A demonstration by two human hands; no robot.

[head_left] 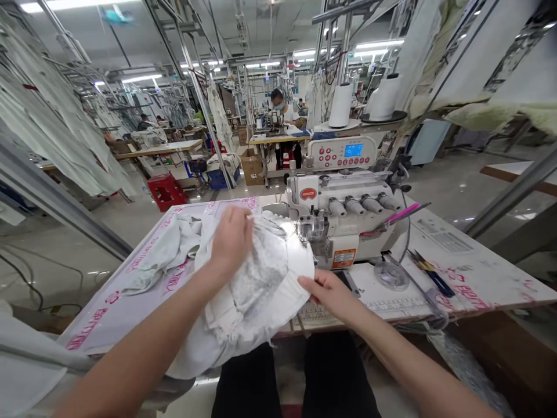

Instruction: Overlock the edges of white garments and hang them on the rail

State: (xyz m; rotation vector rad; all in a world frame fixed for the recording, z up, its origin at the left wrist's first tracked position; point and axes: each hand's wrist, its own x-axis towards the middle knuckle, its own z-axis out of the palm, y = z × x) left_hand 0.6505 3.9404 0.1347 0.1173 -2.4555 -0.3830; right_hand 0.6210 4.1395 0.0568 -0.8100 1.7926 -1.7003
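A pale white garment (265, 284) with a gathered edge spreads over the front of the table and hangs toward my lap. Its far edge lies at the needle area of an overlock sewing machine (343, 203). My right hand (326, 290) pinches the garment's right edge between thumb and fingers, just in front of the machine. Farther left, my left hand (232, 238) is curled on the upper part of the cloth, slightly blurred, its fingertips partly hidden.
Another pale cloth piece (167, 255) lies on the table (108, 313) to the left. Thread snips (430, 273) and a clear round dish (391, 276) are right of the machine. Thread cones (342, 105) stand behind it. A red stool (166, 191) and a seated co-worker (287, 113) are beyond.
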